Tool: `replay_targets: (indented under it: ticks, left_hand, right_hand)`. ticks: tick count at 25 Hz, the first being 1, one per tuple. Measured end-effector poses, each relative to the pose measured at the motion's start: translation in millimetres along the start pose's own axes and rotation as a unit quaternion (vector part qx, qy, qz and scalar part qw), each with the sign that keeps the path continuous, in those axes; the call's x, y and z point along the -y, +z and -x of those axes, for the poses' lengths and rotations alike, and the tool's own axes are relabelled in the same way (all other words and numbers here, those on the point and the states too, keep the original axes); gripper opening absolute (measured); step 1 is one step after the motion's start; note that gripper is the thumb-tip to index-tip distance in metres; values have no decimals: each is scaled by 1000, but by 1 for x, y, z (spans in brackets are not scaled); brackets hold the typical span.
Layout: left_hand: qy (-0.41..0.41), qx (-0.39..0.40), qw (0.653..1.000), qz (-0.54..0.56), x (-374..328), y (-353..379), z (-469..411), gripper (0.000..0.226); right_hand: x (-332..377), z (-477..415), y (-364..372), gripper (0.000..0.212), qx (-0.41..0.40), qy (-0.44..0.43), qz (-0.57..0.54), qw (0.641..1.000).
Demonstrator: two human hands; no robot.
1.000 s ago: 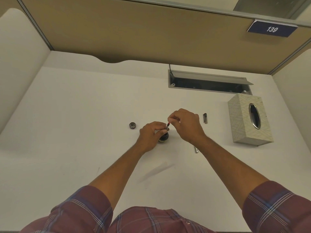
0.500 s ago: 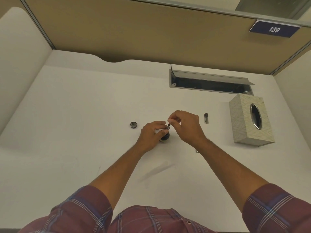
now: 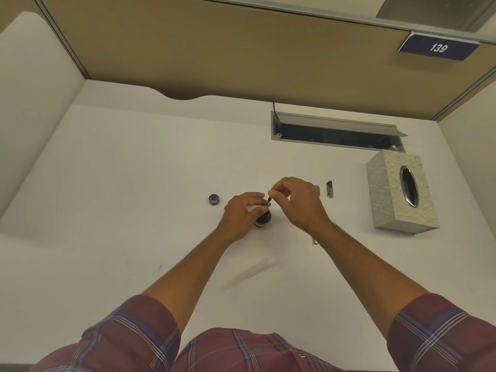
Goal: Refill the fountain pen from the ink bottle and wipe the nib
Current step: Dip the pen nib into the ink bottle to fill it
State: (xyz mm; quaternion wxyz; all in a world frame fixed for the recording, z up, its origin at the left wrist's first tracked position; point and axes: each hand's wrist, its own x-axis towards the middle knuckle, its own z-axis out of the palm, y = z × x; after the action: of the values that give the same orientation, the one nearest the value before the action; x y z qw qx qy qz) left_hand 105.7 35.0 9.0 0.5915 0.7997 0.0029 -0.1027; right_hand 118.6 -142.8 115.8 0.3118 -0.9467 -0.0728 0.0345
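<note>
A small dark ink bottle (image 3: 263, 219) stands open on the white desk, with my left hand (image 3: 243, 214) wrapped around its left side. My right hand (image 3: 296, 202) pinches the top of a thin dark pen part (image 3: 269, 201) that stands nearly upright over the bottle's mouth. Its lower end is hidden by my left fingers. The bottle's round cap (image 3: 214, 199) lies to the left of my left hand. A dark pen cap (image 3: 330, 189) lies to the right of my right hand. Another pen piece (image 3: 314, 241) peeks out from under my right forearm.
A patterned tissue box (image 3: 401, 193) stands at the right of the desk. Behind it is an open grey cable tray (image 3: 335, 131) set into the desk. Beige partition walls close the desk at the back and on both sides.
My right hand has lowered slightly and the pen part now shows less above the bottle. The red tip seen one second ago is hidden now. My left hand stays on the bottle.
</note>
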Motion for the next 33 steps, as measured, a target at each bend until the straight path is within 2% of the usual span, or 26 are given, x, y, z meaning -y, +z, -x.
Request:
replay_targets:
  ticks: [3,8,13,18,26,30,33]
  left_hand:
    - [-2,2,1000,3,0,0,1,30]
    - [-1,2,1000,5,0,1,1,31]
    - [6,-5,1000,5,0,1,0,28]
    - [8,-4,1000,14,-1,0,-1,32]
    - [21,-2,1000,10,-1,0,0,32]
    - [15,2,1000,12,-1,-2,1,29]
    - [17,8,1000,9,-3,-2,3,22]
  right_hand:
    - [1,0,2,17,-12,18,12,1000]
    - [0,3,3,10,18,6,-4,1000]
    - [1,1,2,18,-14,23,11,1000]
    - [0,5,2,16,11,2,-12,1000]
    - [2,3,2,13,-8,12,-5,1000]
    - [3,6,2,14,12,-2,-2,1000]
    - [5,4,1,17,-10,13,13,1000]
